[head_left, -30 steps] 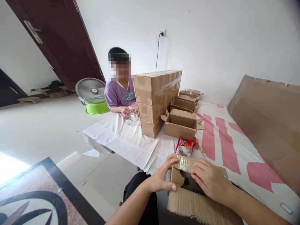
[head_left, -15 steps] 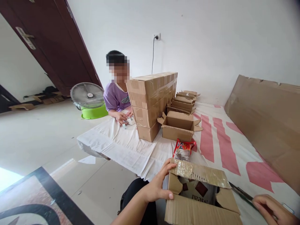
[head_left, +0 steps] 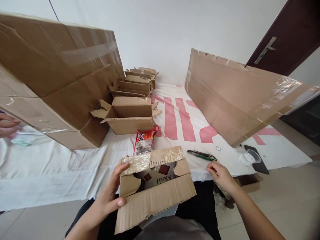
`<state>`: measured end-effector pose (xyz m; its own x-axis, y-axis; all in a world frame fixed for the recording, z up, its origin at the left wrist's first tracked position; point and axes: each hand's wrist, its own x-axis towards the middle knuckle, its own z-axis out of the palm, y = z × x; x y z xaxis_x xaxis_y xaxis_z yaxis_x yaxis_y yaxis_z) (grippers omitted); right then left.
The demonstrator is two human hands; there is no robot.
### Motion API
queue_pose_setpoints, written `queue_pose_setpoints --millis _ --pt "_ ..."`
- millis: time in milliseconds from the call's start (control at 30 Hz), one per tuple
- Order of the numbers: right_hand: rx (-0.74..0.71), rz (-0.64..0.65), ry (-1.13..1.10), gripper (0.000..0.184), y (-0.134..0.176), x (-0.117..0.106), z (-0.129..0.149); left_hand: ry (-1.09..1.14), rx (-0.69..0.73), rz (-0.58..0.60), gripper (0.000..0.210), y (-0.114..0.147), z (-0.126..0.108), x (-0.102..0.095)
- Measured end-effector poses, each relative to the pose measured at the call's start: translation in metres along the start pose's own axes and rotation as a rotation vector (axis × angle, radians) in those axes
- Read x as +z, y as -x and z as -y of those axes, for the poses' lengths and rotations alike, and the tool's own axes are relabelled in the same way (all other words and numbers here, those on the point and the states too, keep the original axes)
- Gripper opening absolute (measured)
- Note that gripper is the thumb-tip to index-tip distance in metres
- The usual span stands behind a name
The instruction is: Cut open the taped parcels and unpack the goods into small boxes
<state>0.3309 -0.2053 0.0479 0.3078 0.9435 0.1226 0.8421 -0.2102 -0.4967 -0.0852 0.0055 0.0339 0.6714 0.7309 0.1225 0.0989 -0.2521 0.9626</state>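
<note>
A cardboard box [head_left: 157,200] with partly opened flaps rests in front of me at the table's near edge. My left hand [head_left: 110,193] grips its left side, thumb on the near flap and fingers on the far taped flap. Through the gap shows a pale package [head_left: 160,176] with dark red diamonds and the word "Meal". My right hand [head_left: 221,175] has its fingers curled with nothing visible in them. Just beyond its fingertips lies a utility knife [head_left: 202,155], flat on the cloth. Behind the box sits a red snack packet [head_left: 145,140].
Taped boxes [head_left: 75,70] are stacked at left; a row of open boxes [head_left: 130,115] runs toward the wall. A large cardboard sheet [head_left: 232,90] leans at right. A clear tape roll [head_left: 251,156] sits near the right edge. Another person's hand [head_left: 8,125] shows at far left.
My view has turned right and down. My right hand has let go of the utility knife, which now lies on the cloth. The left hand keeps its grip on the box.
</note>
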Motion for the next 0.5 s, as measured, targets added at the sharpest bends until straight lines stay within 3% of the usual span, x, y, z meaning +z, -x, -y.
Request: queue_pose_setpoints --millis 267,367,500 --pt "-0.066 0.098 0.013 0.017 0.015 0.021 0.006 0.007 -0.068 -0.095 0.095 0.001 -0.015 0.006" --pt "-0.067 0.090 0.015 0.006 0.023 0.027 0.005 0.015 -0.086 -0.101 0.097 0.001 -0.019 0.009" --pt "-0.072 0.052 0.004 0.013 0.028 0.030 0.005 0.009 -0.113 -0.129 0.099 0.001 -0.023 0.012"
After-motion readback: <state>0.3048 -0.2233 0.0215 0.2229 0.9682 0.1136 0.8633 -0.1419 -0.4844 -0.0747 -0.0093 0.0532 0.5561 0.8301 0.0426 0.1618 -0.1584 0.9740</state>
